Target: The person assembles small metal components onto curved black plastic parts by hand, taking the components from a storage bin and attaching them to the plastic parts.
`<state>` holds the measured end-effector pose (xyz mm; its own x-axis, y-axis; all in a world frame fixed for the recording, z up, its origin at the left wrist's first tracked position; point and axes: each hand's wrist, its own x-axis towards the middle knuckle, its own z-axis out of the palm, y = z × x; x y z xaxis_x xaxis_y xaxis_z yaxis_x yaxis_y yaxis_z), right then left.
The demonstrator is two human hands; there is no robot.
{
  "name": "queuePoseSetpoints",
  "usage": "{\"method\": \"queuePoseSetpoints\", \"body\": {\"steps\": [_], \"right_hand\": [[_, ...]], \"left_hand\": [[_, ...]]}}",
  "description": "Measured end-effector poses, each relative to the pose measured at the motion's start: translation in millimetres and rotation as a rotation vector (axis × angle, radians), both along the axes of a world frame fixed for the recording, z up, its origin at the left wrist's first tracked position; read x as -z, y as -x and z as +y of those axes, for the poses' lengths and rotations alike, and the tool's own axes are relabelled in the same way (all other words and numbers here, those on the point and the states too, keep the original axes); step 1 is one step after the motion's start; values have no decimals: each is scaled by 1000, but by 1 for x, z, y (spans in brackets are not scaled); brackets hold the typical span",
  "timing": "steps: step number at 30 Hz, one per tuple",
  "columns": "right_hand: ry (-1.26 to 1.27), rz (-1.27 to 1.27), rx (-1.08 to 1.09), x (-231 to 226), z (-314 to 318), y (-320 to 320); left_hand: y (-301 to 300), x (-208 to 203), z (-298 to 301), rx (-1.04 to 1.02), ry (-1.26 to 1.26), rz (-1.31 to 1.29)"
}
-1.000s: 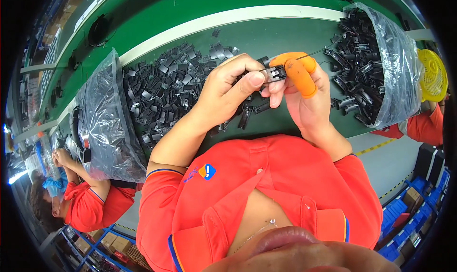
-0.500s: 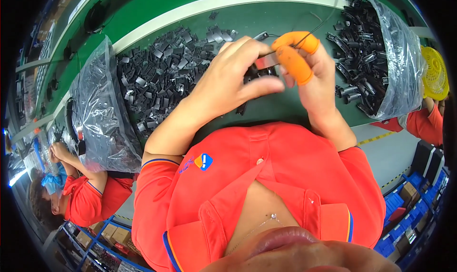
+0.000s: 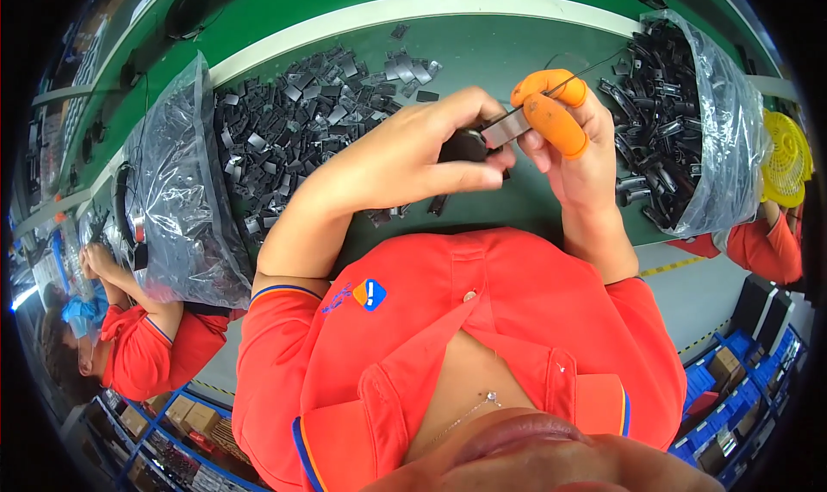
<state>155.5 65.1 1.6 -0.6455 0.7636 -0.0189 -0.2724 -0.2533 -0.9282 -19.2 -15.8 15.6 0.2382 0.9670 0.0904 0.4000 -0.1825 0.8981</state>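
Note:
In front of my chest my left hand (image 3: 413, 152) is wrapped round a glossy black plastic part (image 3: 463, 146), mostly hidden by the fingers. Close beside it on the right, my right hand (image 3: 575, 143) wears orange finger cots (image 3: 560, 126) on thumb and forefinger. Those two fingers pinch a thin dark wire-like strip (image 3: 570, 81), which slants up to the right. A flat silver metal piece (image 3: 506, 129) spans the gap between the hands, against the black part; whether it joins the strip I cannot tell.
Small black pieces (image 3: 297, 117) are heaped on the green table (image 3: 508, 40) at left, beside a clear plastic bag (image 3: 185, 199). Longer black parts (image 3: 659, 104) spill from another bag (image 3: 732, 130) at right. Beyond it are a yellow basket (image 3: 786, 143) and a co-worker's red sleeve (image 3: 767, 249); another person (image 3: 151, 337) works far left.
Both hands have shifted slightly down and to the right. The black part and the silver piece have turned between them, and more of the black part shows.

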Motion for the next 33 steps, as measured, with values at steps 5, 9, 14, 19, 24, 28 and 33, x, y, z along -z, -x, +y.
{"method": "queuePoseSetpoints", "body": {"steps": [5,9,14,19,24,28,33], "right_hand": [[35,15,-20,-2,1,-1],[18,26,-71,-2,1,-2],[-65,46,-81,-5,3,-6],[9,86,-66,-6,5,-2],[23,-30,54,-1,0,2],[44,17,56,-2,-1,2],[68,-40,29,-3,3,2]], "left_hand": [[11,8,0,213,315,-592],[14,16,4,319,314,-701],[5,19,3,246,402,-793],[-5,28,4,240,335,-892],[-8,24,5,-22,135,-493],[-6,22,4,34,183,-570],[-4,21,3,120,247,-666]]}}
